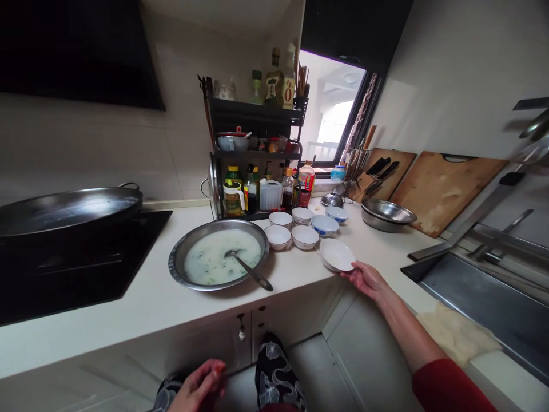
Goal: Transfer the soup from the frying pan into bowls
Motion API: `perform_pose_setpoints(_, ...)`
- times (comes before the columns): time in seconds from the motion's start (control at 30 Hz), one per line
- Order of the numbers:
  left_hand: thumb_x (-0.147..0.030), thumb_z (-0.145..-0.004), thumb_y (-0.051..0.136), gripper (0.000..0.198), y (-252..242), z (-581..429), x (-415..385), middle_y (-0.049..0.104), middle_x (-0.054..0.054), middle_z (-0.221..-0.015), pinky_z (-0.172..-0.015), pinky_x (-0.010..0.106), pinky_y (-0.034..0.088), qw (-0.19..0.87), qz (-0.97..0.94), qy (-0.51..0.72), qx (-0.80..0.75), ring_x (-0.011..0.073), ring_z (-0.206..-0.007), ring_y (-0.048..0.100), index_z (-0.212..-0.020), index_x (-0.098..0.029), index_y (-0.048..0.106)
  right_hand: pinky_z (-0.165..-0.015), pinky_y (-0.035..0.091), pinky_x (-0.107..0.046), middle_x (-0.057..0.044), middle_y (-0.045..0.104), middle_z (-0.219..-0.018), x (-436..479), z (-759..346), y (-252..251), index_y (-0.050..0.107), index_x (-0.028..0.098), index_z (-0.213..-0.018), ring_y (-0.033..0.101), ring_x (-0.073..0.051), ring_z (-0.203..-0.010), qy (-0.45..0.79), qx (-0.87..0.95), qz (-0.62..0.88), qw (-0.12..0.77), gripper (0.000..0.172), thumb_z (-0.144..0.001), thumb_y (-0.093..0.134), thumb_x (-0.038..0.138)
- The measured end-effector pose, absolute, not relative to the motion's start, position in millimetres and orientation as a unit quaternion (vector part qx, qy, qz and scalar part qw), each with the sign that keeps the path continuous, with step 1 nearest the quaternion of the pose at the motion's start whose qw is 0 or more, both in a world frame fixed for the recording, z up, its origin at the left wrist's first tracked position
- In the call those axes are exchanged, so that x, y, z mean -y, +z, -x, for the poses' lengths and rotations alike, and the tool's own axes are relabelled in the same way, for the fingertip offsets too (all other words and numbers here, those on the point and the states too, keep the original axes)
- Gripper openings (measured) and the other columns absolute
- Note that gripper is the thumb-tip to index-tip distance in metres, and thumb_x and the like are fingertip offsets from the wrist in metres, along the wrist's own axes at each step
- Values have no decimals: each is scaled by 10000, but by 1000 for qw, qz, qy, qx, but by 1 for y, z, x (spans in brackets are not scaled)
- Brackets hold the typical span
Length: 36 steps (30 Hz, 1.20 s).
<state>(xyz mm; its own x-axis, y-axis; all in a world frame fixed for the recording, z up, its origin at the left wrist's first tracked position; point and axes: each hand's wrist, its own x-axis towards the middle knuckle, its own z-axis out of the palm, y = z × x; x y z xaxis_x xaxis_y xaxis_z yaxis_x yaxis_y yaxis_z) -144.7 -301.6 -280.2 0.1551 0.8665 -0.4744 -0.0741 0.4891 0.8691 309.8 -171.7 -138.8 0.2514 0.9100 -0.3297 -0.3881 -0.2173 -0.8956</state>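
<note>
My right hand [363,279] grips the near right rim of a white bowl [337,255] at the counter's front edge, tilting it slightly. Behind it and to its left stand several small bowls, among them a white one [305,237] and a blue-patterned one [325,225]. Left of them is a large metal basin [175,264] of whitish soup with green bits, a ladle [253,272] resting in it with its handle over the rim. Low in front of the cabinet, my left hand [201,384] is loosely curled, away from the counter; whether its fingers hold anything is unclear.
A black rack [257,154] of bottles and jars stands behind the bowls. At left, a wide wok [72,209] sits on the black stove [86,274]. Metal bowls [388,214], cutting boards [450,186], a sink [480,292] and a cloth [457,335] are on the right.
</note>
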Motion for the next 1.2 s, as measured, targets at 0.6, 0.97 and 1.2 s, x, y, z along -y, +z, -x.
perform_pose_setpoints(0.6,-524,-875,552,476,-171,23,263,691,143,-914,-699,254,493,906,-264,250,-216,174,-807,675,-988,-74,658,-359,462,-171,-60,707,-665,248,-266,-128,634,79,-1076,577,-108,-375,698,410,481,336,356,-740,578,186)
perform_pose_setpoints(0.97,-335,-776,730,530,-173,-38,245,712,173,-949,-765,364,550,914,-251,199,-250,238,-804,702,-1195,-54,566,-424,464,-234,-71,694,-731,297,-279,-122,650,153,-1129,593,-136,-485,615,454,546,344,413,-774,591,356)
perform_pose_setpoints(1.2,-279,-838,666,475,-161,-61,229,698,135,-995,-796,363,551,925,-168,249,-234,233,-842,695,-1248,-89,519,-876,392,-646,-219,536,-1299,338,-387,-150,590,208,-1261,452,-473,-1179,16,499,837,226,822,-490,830,361)
